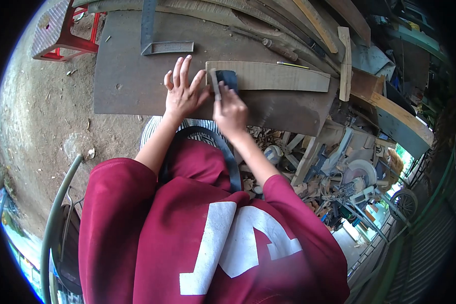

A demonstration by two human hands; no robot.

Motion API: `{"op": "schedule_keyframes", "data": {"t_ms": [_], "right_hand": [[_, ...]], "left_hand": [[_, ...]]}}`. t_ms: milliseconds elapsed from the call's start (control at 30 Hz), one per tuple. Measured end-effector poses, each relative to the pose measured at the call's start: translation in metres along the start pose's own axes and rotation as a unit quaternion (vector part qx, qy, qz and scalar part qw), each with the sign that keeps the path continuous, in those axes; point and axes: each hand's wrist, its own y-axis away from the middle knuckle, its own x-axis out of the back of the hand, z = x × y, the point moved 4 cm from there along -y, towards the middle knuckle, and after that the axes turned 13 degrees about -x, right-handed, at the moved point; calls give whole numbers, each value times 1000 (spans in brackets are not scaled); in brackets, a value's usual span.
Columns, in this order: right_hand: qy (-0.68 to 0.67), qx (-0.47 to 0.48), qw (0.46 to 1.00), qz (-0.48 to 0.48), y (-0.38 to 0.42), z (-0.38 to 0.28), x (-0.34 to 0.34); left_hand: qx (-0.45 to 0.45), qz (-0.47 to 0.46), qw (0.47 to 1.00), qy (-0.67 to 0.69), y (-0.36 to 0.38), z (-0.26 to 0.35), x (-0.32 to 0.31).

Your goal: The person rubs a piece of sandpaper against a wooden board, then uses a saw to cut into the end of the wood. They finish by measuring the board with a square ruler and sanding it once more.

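Several curved planks are stacked along the brown tabletop, with ground strewn with scraps below. On it a tan board is laid flat, gently bowed and tapered; above its wider end a thin strip is pinched by the right hand, while the left hand is held with grip spread wide.

**Maroon Top, Bold White Print**

The person wears a loose maroon top with wide sleeves ending around the elbows, leaving the forearms bare. Large, angular white markings cover part of the fabric, their edges crisp against the maroon. Over the lap shows cloth in narrow dark and white stripes, crossed by a curved dark band.
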Motion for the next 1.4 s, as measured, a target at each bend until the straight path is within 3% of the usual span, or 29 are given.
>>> {"op": "schedule_keyframes", "data": {"t_ms": [67,100,167,233,267,333,400,433,467,533,600,700,733,767,800,833,867,933,967,1000,1033,1067,1133,1167,1267,1300,1367,1400], "right_hand": [[57,4,998,29,-9,45,9],[104,-68,991,45,-13,77,13],[107,-338,935,29,-22,143,31],[137,-447,877,112,-22,194,37],[124,-430,881,154,-24,195,33],[122,-460,872,118,-29,160,13],[-35,-446,893,49,-36,82,12],[-26,-282,954,103,-34,50,1],[-15,-109,982,154,-26,25,-7],[-45,44,997,42,-12,1,-12],[-23,114,993,-2,-11,28,-1],[9,-33,996,78,-27,154,20],[99,-65,987,104,-31,197,35],[46,-292,955,35,-31,254,42],[-17,-356,931,79,-31,294,51],[-12,-329,928,174,-34,304,67],[-8,-331,928,170,-34,311,66],[9,-464,879,111,-36,283,55],[-119,-411,898,100,-33,262,38],[-113,-308,937,122,-31,211,42],[-91,-228,967,64,-25,177,26],[-64,-96,990,77,-19,140,18],[-60,56,996,34,-7,79,3],[-140,98,985,36,-2,72,0],[-89,75,993,-22,-15,122,21],[-68,9,998,-8,-24,162,30],[-16,-92,987,128,-34,260,42],[-88,-336,937,45,-37,294,63]], "left_hand": [[8,-2,1000,3,0,0,2],[9,-23,1000,0,-1,1,2],[17,-57,998,-10,-3,2,0],[24,-73,997,-30,-3,3,0],[28,-91,995,-40,-3,2,-1],[25,-90,994,-52,-2,2,-1],[29,-82,995,-40,-3,3,2],[28,-72,996,-45,-3,3,0],[27,-64,996,-50,-2,3,-1],[26,-60,997,-52,-4,1,1],[39,-74,995,-56,-3,0,3],[47,-57,995,-60,-4,0,3],[45,-56,996,-55,-3,-1,3],[45,-59,996,-55,-4,-1,3],[46,-56,996,-55,-5,-1,4],[43,-62,995,-61,-6,-2,5],[43,-69,995,-65,-6,-1,5],[38,-60,995,-76,-7,0,7],[34,-53,996,-69,-8,0,8],[34,-50,995,-75,-7,1,7],[28,-40,997,-62,-8,-1,7],[26,-27,998,-49,-8,-2,7],[25,-19,998,-48,-8,-3,7],[20,-17,998,-53,-9,-2,7],[16,-24,997,-68,-6,-3,8],[16,-23,997,-71,-7,-4,7],[12,-18,998,-67,-11,-2,8],[8,-20,998,-66,-10,-2,8]]}}
